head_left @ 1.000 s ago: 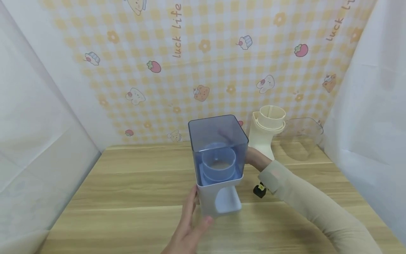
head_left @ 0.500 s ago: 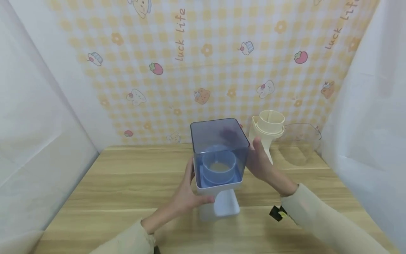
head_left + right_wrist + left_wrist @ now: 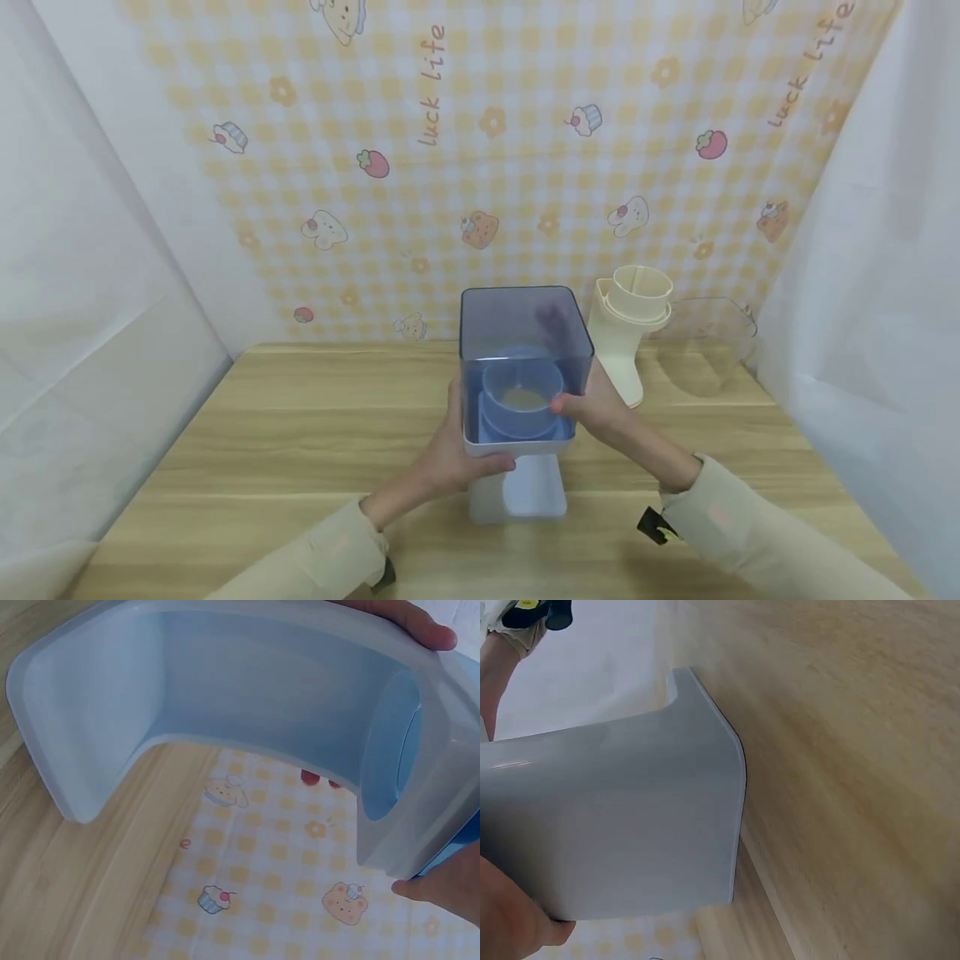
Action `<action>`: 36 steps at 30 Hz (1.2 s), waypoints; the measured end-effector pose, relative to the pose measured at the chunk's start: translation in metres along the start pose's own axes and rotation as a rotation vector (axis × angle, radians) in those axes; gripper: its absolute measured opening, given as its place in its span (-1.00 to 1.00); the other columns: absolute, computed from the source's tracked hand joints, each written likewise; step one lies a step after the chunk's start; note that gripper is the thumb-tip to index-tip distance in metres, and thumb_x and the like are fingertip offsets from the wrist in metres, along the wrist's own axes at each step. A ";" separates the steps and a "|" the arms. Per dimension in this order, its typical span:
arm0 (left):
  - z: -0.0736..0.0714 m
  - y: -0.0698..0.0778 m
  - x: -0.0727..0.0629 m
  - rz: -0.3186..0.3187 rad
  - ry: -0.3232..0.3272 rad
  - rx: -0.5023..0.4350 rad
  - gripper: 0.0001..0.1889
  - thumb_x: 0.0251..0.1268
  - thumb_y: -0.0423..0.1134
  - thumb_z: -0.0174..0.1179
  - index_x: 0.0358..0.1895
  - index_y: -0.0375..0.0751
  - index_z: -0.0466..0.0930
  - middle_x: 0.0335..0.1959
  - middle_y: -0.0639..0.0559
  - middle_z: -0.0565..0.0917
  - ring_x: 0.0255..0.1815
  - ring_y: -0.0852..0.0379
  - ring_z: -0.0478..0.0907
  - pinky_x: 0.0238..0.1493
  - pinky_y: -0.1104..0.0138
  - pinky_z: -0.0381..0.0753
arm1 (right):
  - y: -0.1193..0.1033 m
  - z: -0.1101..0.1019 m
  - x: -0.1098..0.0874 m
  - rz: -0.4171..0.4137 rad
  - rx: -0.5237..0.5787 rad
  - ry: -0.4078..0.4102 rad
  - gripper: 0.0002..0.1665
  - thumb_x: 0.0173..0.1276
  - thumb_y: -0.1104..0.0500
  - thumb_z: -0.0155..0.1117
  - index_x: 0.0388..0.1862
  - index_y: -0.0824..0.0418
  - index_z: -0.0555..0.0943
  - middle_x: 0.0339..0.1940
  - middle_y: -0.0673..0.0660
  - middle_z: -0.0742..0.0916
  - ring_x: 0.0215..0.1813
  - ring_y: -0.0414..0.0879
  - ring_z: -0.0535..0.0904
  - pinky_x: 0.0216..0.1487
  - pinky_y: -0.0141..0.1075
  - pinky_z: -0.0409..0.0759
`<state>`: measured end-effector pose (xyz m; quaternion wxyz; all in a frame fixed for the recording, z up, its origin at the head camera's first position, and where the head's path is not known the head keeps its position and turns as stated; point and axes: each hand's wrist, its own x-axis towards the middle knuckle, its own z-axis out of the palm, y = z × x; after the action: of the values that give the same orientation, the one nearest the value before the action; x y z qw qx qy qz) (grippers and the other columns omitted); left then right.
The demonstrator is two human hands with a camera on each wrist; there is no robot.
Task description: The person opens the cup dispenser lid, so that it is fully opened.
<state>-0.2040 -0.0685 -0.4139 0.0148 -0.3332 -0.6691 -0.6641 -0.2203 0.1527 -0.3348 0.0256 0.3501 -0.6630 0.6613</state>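
In the middle of the head view, a dispenser with a pale plastic stand [image 3: 534,487] carries a see-through blue square box [image 3: 525,325]; a round collar shows inside it. My left hand [image 3: 448,458] grips the stand's left side just under the box, thumb across the front. Its fingers [image 3: 420,622] also show along the stand in the right wrist view. Around the box's right side my right hand [image 3: 603,404] holds on, thumb against the front wall. The stand's side [image 3: 630,817] fills much of the left wrist view. Whether its foot touches the table, I cannot tell.
A cream plastic stand with a round collar [image 3: 630,329] is upright behind, to the right. Beside it lies a clear plastic container [image 3: 697,362]. The wooden table [image 3: 300,450] meets a patterned cloth [image 3: 390,242] at the back and white sheets [image 3: 855,292] at the sides.
My left hand has moved up from the stand's lower side to just under the box. My right hand has come forward round the box, its thumb now in front. The dispenser has turned slightly.
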 end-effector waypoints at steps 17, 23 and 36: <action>-0.003 -0.006 0.003 0.029 -0.002 0.001 0.21 0.05 0.02 0.52 0.58 0.19 -0.29 0.41 0.01 0.31 0.31 0.01 0.42 0.37 0.26 0.41 | -0.002 0.002 0.000 -0.018 -0.121 0.031 0.15 0.14 -0.51 0.31 0.45 0.17 0.19 0.22 0.11 0.51 0.22 -0.06 0.48 0.22 -0.26 0.48; -0.002 -0.010 0.002 0.051 0.012 0.010 0.20 0.05 0.03 0.52 0.59 0.15 -0.26 0.40 -0.02 0.32 0.29 0.02 0.44 0.34 0.25 0.45 | -0.002 0.003 -0.001 -0.008 -0.129 0.044 0.15 0.14 -0.51 0.30 0.45 0.16 0.19 0.21 0.13 0.51 0.22 -0.05 0.48 0.21 -0.28 0.49; -0.001 -0.010 0.001 0.058 0.033 0.042 0.19 0.03 0.15 0.50 0.59 0.15 -0.22 0.38 -0.01 0.36 0.26 0.01 0.47 0.30 0.22 0.50 | -0.003 0.007 -0.001 0.010 -0.098 0.077 0.18 0.10 -0.52 0.33 0.44 0.19 0.20 0.19 0.09 0.53 0.19 -0.08 0.49 0.18 -0.31 0.49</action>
<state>-0.2098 -0.0684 -0.4219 0.0520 -0.3411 -0.6725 -0.6547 -0.2145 0.1471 -0.3335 0.0648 0.3193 -0.6948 0.6412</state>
